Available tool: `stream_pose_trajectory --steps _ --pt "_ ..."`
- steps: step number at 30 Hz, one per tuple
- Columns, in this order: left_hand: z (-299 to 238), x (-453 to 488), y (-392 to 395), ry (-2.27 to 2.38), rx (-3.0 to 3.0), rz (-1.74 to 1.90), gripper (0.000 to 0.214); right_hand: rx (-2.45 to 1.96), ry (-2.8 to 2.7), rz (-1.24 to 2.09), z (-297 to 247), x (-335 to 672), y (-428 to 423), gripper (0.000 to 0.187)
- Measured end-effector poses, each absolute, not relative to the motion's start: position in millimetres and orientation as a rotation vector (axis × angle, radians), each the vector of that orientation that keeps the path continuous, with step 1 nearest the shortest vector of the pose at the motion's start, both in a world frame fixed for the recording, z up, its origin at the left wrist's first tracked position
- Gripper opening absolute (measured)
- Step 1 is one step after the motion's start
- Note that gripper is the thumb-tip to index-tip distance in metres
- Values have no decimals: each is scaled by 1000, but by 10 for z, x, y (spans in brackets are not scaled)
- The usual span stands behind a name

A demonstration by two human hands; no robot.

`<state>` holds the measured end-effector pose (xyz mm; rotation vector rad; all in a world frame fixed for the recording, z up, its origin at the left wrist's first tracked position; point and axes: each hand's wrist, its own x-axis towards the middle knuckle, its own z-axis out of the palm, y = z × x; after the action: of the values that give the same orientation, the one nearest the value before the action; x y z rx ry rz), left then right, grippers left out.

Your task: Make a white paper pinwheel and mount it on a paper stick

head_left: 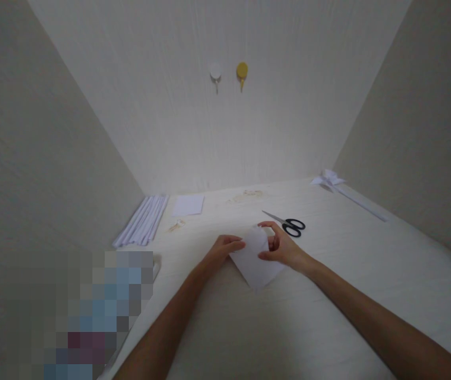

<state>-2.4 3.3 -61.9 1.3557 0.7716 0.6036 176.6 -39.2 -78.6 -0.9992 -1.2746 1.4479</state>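
Observation:
A square sheet of white paper [254,266] lies between my hands with one corner pointing toward me, its far part curled up. My left hand [227,247] pinches the paper's left side between thumb and fingers. On the right, my right hand [279,247] grips the raised far edge, thumb below and index finger above, curved around the bend. Just beyond my right hand lie scissors [289,224] with black handles, the blades pointing to the far left.
Rolled white paper sticks [143,220] lie side by side at the far left, near a stack of white square paper [188,205]. A paper flower on a stem [330,180] rests at the far right. Two hooks [242,70] are on the back wall. Blurred-out objects occupy the lower left.

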Motion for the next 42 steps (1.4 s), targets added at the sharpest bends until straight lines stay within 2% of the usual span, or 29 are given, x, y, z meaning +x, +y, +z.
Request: stream_pose_trajectory --steps 6,16,22,26,29,35,42 --pt "-571 17 -41 952 1649 400 19 -975 -1388 1508 -763 1793 -412 69" --pt "-549 54 -69 998 1745 429 15 -1004 -1382 1458 -779 1775 -399 66" --pt "-684 57 -3 1250 1540 746 20 -1027 -1225 1270 -779 1803 -374 55" --pt "-742 56 29 1253 1237 964 24 -938 -1176 1211 -805 1839 -347 55" --pt "-751 60 32 1156 1078 1033 25 -935 -1258 1158 -835 1865 -333 48" --pt "-724 66 14 1081 1006 1001 22 -1065 -1618 958 -850 1868 -358 15" --pt "-713 69 -5 1155 1140 973 25 -1078 -1610 931 -789 1839 -370 9"
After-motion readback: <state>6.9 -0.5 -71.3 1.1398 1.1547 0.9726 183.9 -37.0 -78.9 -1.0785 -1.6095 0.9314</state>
